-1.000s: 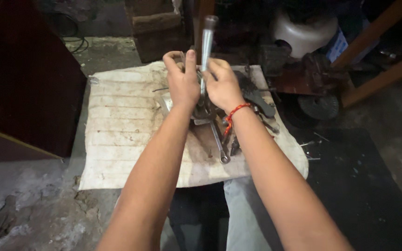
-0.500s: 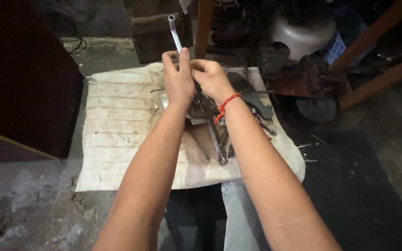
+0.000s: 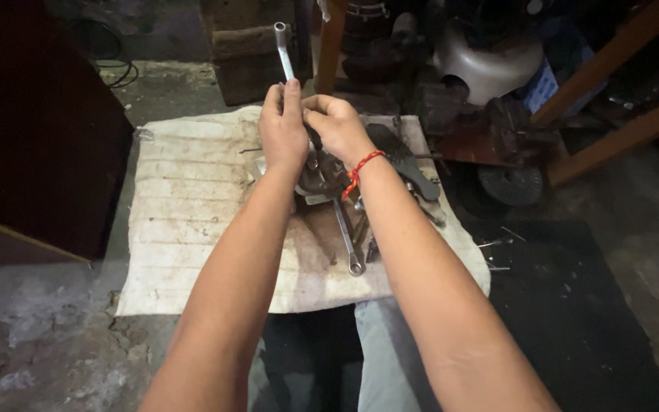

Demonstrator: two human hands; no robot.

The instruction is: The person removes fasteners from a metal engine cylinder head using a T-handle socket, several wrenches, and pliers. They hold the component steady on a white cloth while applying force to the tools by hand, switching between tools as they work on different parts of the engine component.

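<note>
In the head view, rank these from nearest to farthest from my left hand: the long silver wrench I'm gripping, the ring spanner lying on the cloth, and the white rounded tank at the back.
1. Long silver wrench: gripped in the left hand, sticking up and away.
2. Ring spanner: lying on the dirty white cloth, between the forearms.
3. White rounded tank: far right, beyond the cloth.

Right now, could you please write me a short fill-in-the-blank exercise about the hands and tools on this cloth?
1. The left hand grips a metal ____ that points up and away.
2. The right hand has a ____ string at its wrist.
3. A loose spanner lies on the dirty white ____.

Missing words: wrench; red; cloth
</note>
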